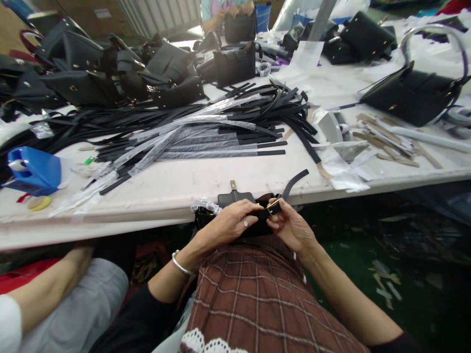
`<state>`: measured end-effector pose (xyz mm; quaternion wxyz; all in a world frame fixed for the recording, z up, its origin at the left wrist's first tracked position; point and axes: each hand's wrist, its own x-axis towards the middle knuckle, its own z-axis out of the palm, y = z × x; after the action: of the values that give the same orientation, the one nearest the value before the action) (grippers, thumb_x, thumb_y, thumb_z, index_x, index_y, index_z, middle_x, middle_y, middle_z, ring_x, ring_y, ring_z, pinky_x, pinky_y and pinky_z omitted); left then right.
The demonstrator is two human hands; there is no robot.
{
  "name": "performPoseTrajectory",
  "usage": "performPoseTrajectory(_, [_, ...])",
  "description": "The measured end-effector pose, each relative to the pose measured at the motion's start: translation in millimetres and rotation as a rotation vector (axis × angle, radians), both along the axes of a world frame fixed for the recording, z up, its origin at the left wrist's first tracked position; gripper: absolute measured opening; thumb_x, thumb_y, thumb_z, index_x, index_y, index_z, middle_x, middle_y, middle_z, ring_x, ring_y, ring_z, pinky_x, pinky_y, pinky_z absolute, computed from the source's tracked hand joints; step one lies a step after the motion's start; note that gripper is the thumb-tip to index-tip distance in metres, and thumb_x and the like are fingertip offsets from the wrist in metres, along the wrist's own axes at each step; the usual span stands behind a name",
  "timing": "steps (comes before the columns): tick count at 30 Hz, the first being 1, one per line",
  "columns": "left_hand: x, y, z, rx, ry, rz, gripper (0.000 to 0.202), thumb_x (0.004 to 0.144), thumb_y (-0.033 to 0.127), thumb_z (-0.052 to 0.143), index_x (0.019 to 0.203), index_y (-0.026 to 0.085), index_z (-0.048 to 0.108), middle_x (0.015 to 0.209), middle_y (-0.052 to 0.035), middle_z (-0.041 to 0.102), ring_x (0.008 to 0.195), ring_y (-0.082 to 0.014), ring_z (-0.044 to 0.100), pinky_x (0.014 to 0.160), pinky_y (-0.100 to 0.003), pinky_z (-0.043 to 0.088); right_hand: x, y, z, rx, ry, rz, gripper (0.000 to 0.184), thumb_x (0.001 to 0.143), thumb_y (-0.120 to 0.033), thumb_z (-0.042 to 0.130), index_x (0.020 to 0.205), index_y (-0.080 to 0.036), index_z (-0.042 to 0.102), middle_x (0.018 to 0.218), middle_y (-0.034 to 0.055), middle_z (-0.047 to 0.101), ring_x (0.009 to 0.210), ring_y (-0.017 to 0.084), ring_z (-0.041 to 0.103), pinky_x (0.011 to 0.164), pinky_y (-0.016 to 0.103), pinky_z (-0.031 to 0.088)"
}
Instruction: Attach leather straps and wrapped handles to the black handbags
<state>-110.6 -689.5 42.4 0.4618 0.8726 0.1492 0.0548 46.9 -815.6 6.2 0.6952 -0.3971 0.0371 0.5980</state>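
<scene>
A black handbag (235, 198) rests in my lap against the table's front edge, its flap with a gold clasp lying toward the table. My left hand (235, 218) is closed on a black strap near the bag's top edge. With thumb and fingers, my right hand (290, 226) pinches the same strap at a gold buckle (274, 207). Beyond the buckle, the loose strap end (296, 181) curves up and to the right. Crumpled clear plastic (206, 205) sits at the bag's left side. My palms hide part of the bag.
Many black straps (257, 117), some in clear wrapping, are heaped across the table (206, 181). Black bags (84, 88) pile up behind at left; another handbag (408, 95) stands at right. A blue container (34, 169) is at far left. Other people sit at left and opposite.
</scene>
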Motion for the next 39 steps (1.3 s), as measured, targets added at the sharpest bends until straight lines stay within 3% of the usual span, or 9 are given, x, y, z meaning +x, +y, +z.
performPoseTrajectory(3, [-18.8, 14.0, -7.7, 0.242, 0.101, 0.077, 0.032, 0.093, 0.026, 0.053, 0.124, 0.018, 0.056, 0.118, -0.0094, 0.064, 0.111, -0.0235, 0.058, 0.099, -0.040, 0.044, 13.6, 6.4, 1.6, 0.008, 0.050, -0.075, 0.019, 0.071, -0.026, 0.081, 0.083, -0.017, 0.070, 0.062, -0.0034, 0.062, 0.047, 0.004, 0.047, 0.040, 0.016, 0.040])
performPoseTrajectory(6, [-31.5, 22.6, -13.4, 0.371, 0.161, 0.039, 0.035, 0.090, 0.028, 0.060, 0.123, 0.019, 0.055, 0.116, -0.0086, 0.064, 0.107, -0.0237, 0.058, 0.095, -0.039, 0.046, 25.0, 4.9, 1.9, 0.033, 0.080, -0.114, 0.015, 0.073, -0.023, 0.079, 0.083, -0.017, 0.069, 0.067, -0.0032, 0.065, 0.048, 0.004, 0.049, 0.040, 0.015, 0.040])
performPoseTrajectory(9, [-30.8, 22.7, -13.7, 0.469, 0.215, 0.048, 0.029, 0.090, 0.023, 0.057, 0.119, 0.018, 0.057, 0.108, -0.0082, 0.066, 0.101, -0.0232, 0.060, 0.090, -0.038, 0.047, 28.2, 3.8, 2.7, 0.041, 0.115, -0.154, 0.016, 0.072, -0.021, 0.079, 0.082, -0.016, 0.068, 0.069, -0.0030, 0.066, 0.048, 0.003, 0.050, 0.040, 0.014, 0.041])
performPoseTrajectory(12, [-22.6, 18.4, -9.0, 0.493, 0.229, 0.019, 0.027, 0.091, 0.030, 0.057, 0.117, 0.020, 0.058, 0.104, -0.0066, 0.066, 0.098, -0.0233, 0.060, 0.087, -0.037, 0.046, 26.6, 5.4, 4.5, 0.039, 0.134, -0.174, 0.017, 0.071, -0.020, 0.080, 0.081, -0.015, 0.067, 0.069, -0.0035, 0.066, 0.048, 0.002, 0.050, 0.041, 0.014, 0.041])
performPoseTrajectory(17, [-12.2, 14.5, 4.2, 0.405, 0.225, -0.077, 0.033, 0.093, 0.047, 0.050, 0.111, 0.020, 0.057, 0.101, -0.0054, 0.063, 0.092, -0.0209, 0.058, 0.079, -0.033, 0.044, 25.6, 10.0, 8.3, 0.032, 0.095, -0.177, 0.021, 0.068, -0.023, 0.082, 0.081, -0.016, 0.066, 0.063, -0.0060, 0.062, 0.046, 0.002, 0.047, 0.039, 0.014, 0.038])
performPoseTrajectory(22, [-3.2, 13.0, 9.6, 0.357, 0.203, 0.004, 0.020, 0.097, 0.036, 0.044, 0.096, 0.018, 0.054, 0.098, -0.0046, 0.059, 0.089, -0.0187, 0.056, 0.079, -0.031, 0.044, 23.8, 13.4, 5.9, -0.020, -0.025, -0.198, 0.026, 0.065, -0.027, 0.084, 0.080, -0.017, 0.066, 0.060, -0.0072, 0.057, 0.043, 0.002, 0.043, 0.037, 0.014, 0.036])
performPoseTrajectory(31, [25.6, -6.3, -2.1, 0.260, 0.144, 0.014, 0.013, 0.094, 0.028, 0.050, 0.102, 0.018, 0.052, 0.098, -0.0056, 0.064, 0.089, -0.0205, 0.061, 0.079, -0.031, 0.046, 1.9, 15.2, 5.7, -0.039, -0.129, -0.133, 0.028, 0.067, -0.035, 0.083, 0.080, -0.013, 0.070, 0.062, -0.0035, 0.058, 0.046, 0.003, 0.044, 0.038, 0.014, 0.037])
performPoseTrajectory(35, [23.3, 0.6, -2.8, 0.085, 0.117, 0.026, 0.016, 0.093, 0.031, 0.050, 0.102, 0.019, 0.056, 0.098, -0.0039, 0.065, 0.089, -0.0187, 0.061, 0.080, -0.028, 0.045, 1.6, 12.1, 0.8, -0.064, -0.140, -0.128, 0.028, 0.065, -0.035, 0.084, 0.082, -0.016, 0.072, 0.078, -0.0008, 0.066, 0.061, 0.007, 0.055, 0.049, 0.016, 0.047])
performPoseTrajectory(39, [19.8, 8.1, -2.8, -0.199, 0.133, -0.026, 0.026, 0.095, 0.036, 0.043, 0.098, 0.017, 0.061, 0.080, 0.0014, 0.062, 0.070, -0.0121, 0.054, 0.066, -0.022, 0.041, -2.5, 10.2, -5.8, -0.059, -0.133, -0.111, 0.031, 0.064, -0.038, 0.084, 0.085, -0.018, 0.073, 0.081, -0.0008, 0.068, 0.069, 0.009, 0.058, 0.056, 0.017, 0.050])
